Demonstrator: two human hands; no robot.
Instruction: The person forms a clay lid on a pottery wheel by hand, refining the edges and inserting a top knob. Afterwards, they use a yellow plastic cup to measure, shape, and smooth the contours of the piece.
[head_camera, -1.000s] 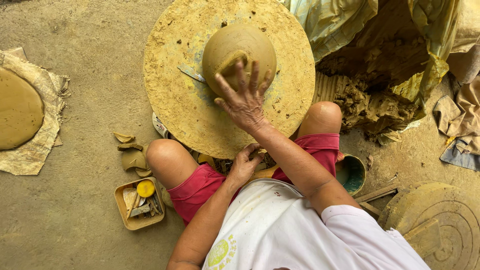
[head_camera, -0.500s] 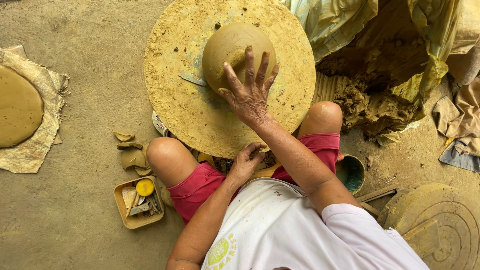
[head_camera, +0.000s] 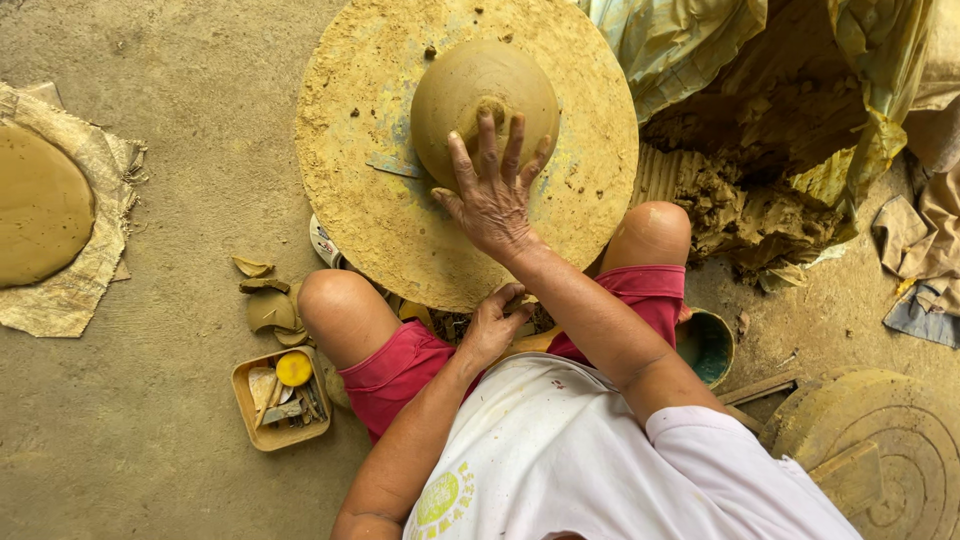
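A rounded dome of tan clay (head_camera: 470, 80) sits at the middle of a large round wheel (head_camera: 350, 150) crusted with dried clay. My right hand (head_camera: 492, 195) lies flat on the dome's near side, fingers spread and holding nothing. A small flat grey blade (head_camera: 395, 166) rests on the wheel just left of that hand. My left hand (head_camera: 493, 325) is between my knees at the wheel's near edge, its fingers curled against the rim.
A shallow tray (head_camera: 250, 410) of small tools with a yellow disc (head_camera: 294, 368) sits by my left knee, clay scraps (head_camera: 262, 300) above it. A flat clay slab on sacking (head_camera: 40, 205) lies far left. Raw clay under plastic sheeting (head_camera: 760, 180) fills the right; a teal bowl (head_camera: 710, 345) is by my right knee.
My right hand has slid further up the dome and turned so the fingers point straight away from me. The left hand has stayed at the rim.
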